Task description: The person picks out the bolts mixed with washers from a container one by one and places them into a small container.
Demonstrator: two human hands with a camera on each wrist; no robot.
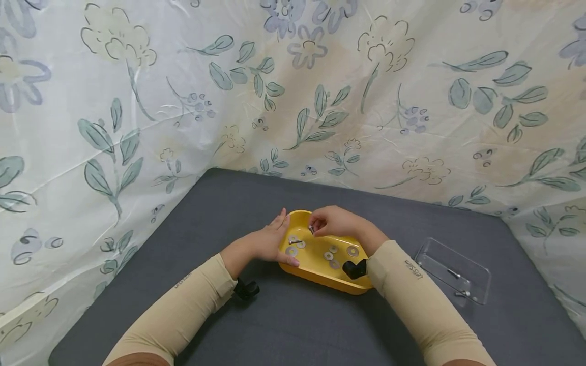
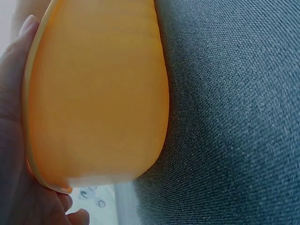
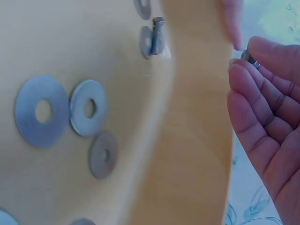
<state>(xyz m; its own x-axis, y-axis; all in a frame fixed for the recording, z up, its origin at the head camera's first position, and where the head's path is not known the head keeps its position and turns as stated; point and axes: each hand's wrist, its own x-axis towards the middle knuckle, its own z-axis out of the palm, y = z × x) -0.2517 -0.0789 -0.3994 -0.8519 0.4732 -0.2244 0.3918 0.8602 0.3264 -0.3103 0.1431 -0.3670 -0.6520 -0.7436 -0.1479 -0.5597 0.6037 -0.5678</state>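
My right hand [image 1: 336, 221] pinches a small metal bolt [image 1: 311, 229] between thumb and fingertips, above the far side of a yellow tray [image 1: 320, 278]. In the right wrist view only one end of this bolt [image 3: 250, 57] shows between the fingers. My left hand [image 1: 267, 243] holds the tray's left end, its thumb over the near part of the rim and its fingers toward the far part. Several flat washers [image 1: 291, 251] lie on the tray floor. Another bolt [image 1: 295, 242] lies at the left, against a washer [image 3: 146, 42].
To the right of the tray, a clear plastic container [image 1: 488, 285] holds loose bolts [image 1: 453, 273]. All this stands on a dark grey tabletop [image 1: 302, 325]. A floral cloth [image 1: 339, 112] hangs behind and around the table.
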